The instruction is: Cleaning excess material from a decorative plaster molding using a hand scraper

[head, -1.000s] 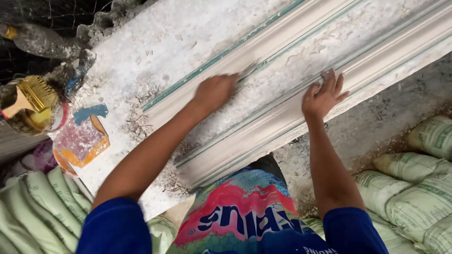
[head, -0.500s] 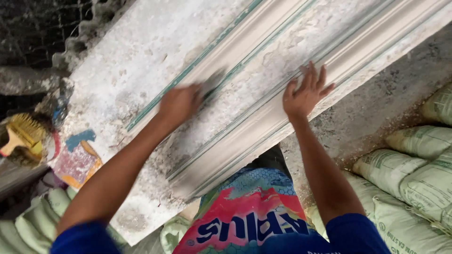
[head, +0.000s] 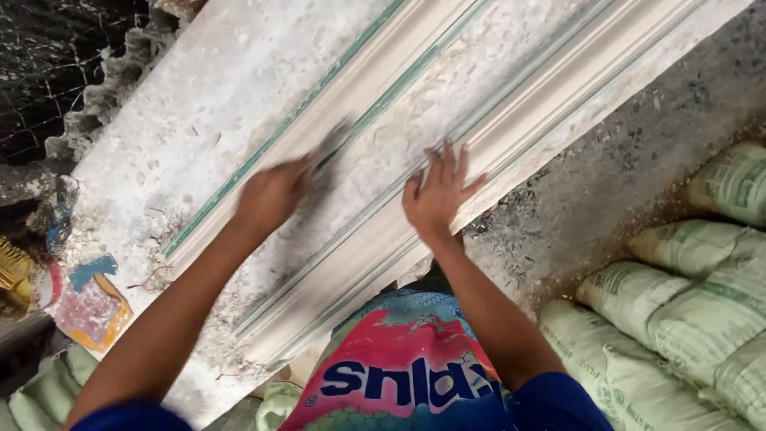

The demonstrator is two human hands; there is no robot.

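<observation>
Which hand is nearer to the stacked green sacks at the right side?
The right hand. It lies flat on the white moulding, on the side toward the green sacks. The left hand is farther off, over the groove beyond the right one.

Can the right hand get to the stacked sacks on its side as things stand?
Probably yes. The right hand lies flat and open on the plaster moulding, holding nothing, and only bare dusty floor lies between it and the sacks.

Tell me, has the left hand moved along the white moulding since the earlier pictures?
Yes. The left hand slid up along the moulding, away from its near end.
</observation>
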